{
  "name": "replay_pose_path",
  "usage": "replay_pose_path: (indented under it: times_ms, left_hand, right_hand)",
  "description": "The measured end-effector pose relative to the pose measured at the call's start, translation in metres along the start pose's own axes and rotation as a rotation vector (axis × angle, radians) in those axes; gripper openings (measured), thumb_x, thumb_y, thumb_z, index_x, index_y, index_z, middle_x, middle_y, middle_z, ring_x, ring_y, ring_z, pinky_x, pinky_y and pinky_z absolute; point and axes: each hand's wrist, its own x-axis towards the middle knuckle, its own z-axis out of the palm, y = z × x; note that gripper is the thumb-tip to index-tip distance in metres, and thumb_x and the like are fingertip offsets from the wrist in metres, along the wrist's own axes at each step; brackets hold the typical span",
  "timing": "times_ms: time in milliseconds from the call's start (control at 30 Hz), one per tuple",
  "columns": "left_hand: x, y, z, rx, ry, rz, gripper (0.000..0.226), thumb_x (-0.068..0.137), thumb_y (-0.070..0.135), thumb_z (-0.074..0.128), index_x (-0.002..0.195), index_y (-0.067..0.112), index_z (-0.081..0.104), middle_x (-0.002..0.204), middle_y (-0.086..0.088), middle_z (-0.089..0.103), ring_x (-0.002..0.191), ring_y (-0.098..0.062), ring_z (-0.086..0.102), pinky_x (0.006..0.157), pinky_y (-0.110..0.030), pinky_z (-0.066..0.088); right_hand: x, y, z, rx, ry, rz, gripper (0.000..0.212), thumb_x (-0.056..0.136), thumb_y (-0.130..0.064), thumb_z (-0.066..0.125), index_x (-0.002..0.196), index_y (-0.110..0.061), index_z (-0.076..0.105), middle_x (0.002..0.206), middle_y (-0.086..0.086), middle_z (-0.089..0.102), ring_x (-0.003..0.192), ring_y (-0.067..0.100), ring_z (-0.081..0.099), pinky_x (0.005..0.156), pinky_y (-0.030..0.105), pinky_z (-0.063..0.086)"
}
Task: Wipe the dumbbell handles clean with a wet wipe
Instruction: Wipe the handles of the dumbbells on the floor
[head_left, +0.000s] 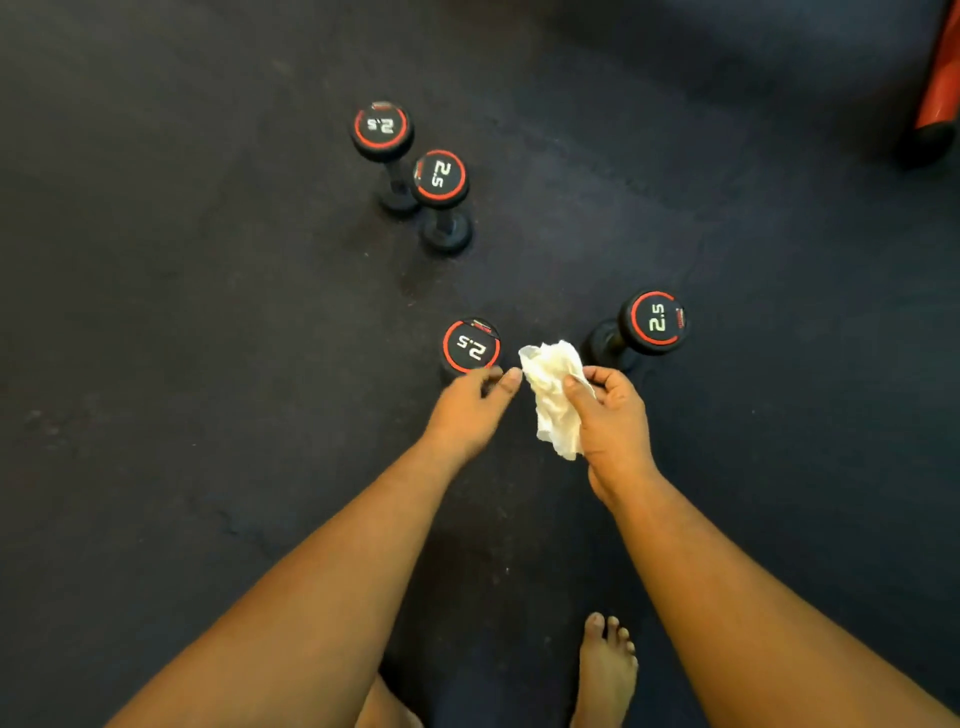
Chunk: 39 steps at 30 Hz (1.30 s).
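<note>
Several black 2.5 dumbbells with red rings stand on end on the dark floor. The nearest dumbbell (471, 346) stands right in front of my left hand (470, 405), whose fingertips reach its near edge; its handle is hidden beneath its top head. A second dumbbell (649, 323) stands to the right, its handle partly visible. My right hand (610, 415) grips a crumpled white wet wipe (553, 395) between the two near dumbbells. Two more dumbbells (383, 127) (440, 176) stand farther back, side by side.
Dark rubber gym flooring (208, 312) spreads all around. A red and black piece of equipment (935, 93) stands at the top right corner. My bare foot (605, 670) is planted on the floor below my arms.
</note>
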Motion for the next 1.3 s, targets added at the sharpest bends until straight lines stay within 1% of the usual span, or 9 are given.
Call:
replay_pose_path:
  times_ms: [133,300,433,600,733,833,900,1033,1300]
  left_hand:
    - [-0.106,0.055,-0.031,-0.392,-0.077,-0.063,0.024,0.093,0.033,0.074,0.104,0.012,0.072,0.095,-0.009,0.077,0.074,-0.009,0.068,0.062,-0.023,0.053]
    - [-0.229,0.112,-0.103,-0.566,0.059,-0.114,0.009,0.09,0.009,0.075,0.095,0.005,0.068,0.088,-0.011,0.074,0.076,-0.016,0.07,0.062,-0.027,0.056]
    - [-0.32,0.144,-0.163,-0.592,0.126,-0.124,0.005,0.093,0.013,0.07,0.096,0.011,0.067,0.1,-0.017,0.073,0.088,-0.02,0.068,0.082,-0.041,0.058]
    - [-0.4,0.177,-0.228,-0.71,0.069,-0.032,0.017,0.093,0.015,0.073,0.108,0.009,0.065,0.103,-0.017,0.075,0.093,-0.027,0.074,0.076,-0.039,0.061]
    - [-0.428,0.199,-0.266,-0.758,-0.009,0.004,0.029,0.093,0.005,0.07,0.121,0.008,0.064,0.108,-0.012,0.076,0.097,-0.026,0.074,0.072,-0.035,0.062]
    - [-0.438,0.22,-0.283,-0.722,-0.017,0.034,0.027,0.093,0.009,0.071,0.119,0.001,0.068,0.109,-0.014,0.076,0.096,-0.028,0.073,0.071,-0.031,0.059]
    - [-0.442,0.234,-0.29,-0.727,-0.01,0.04,0.024,0.093,0.014,0.072,0.112,0.0,0.071,0.102,-0.015,0.076,0.088,-0.024,0.072,0.068,-0.028,0.057]
    - [-0.446,0.26,-0.296,-0.819,0.002,0.037,0.024,0.088,0.027,0.075,0.1,0.006,0.071,0.099,-0.019,0.075,0.085,-0.026,0.07,0.075,-0.038,0.056]
    - [-0.443,0.283,-0.324,-0.856,0.048,0.085,0.025,0.08,0.029,0.077,0.086,0.01,0.063,0.092,-0.019,0.07,0.079,-0.027,0.069,0.071,-0.04,0.057]
  right_hand:
    - [-0.086,-0.059,0.005,-0.01,-0.048,0.02,0.014,0.093,-0.02,0.072,0.102,-0.011,0.067,0.098,0.014,0.075,0.088,0.024,0.073,0.076,0.043,0.061]
    - [-0.21,-0.145,0.013,0.001,-0.1,0.056,0.014,0.094,-0.021,0.07,0.098,-0.008,0.07,0.095,0.018,0.075,0.084,0.026,0.07,0.075,0.042,0.057]
    - [-0.299,-0.211,0.019,-0.026,-0.155,0.042,0.015,0.097,-0.021,0.067,0.103,-0.008,0.07,0.095,0.014,0.076,0.093,0.035,0.073,0.076,0.047,0.059]
    - [-0.374,-0.282,0.027,-0.032,-0.114,-0.063,0.017,0.097,-0.019,0.066,0.105,-0.004,0.067,0.095,0.013,0.075,0.093,0.035,0.072,0.08,0.046,0.06]
    - [-0.405,-0.323,0.03,-0.107,-0.078,-0.189,0.013,0.094,-0.017,0.07,0.104,-0.013,0.062,0.096,0.002,0.07,0.093,0.024,0.07,0.074,0.028,0.056]
    - [-0.421,-0.346,0.035,-0.314,0.02,-0.44,0.03,0.084,-0.025,0.079,0.102,-0.025,0.054,0.101,-0.005,0.058,0.086,0.004,0.059,0.075,0.021,0.048]
    - [-0.427,-0.355,0.041,-0.372,-0.092,-0.543,0.029,0.083,-0.033,0.08,0.098,-0.026,0.056,0.096,-0.007,0.057,0.085,0.007,0.057,0.074,0.023,0.048]
    - [-0.427,-0.381,0.046,-0.366,-0.351,-0.504,0.023,0.082,-0.043,0.08,0.093,-0.032,0.063,0.091,-0.009,0.067,0.086,0.006,0.064,0.072,0.022,0.053]
    - [-0.41,-0.42,0.048,-0.295,-0.425,-0.508,0.003,0.092,-0.02,0.071,0.09,-0.018,0.072,0.084,-0.011,0.071,0.08,0.002,0.066,0.071,0.018,0.052]
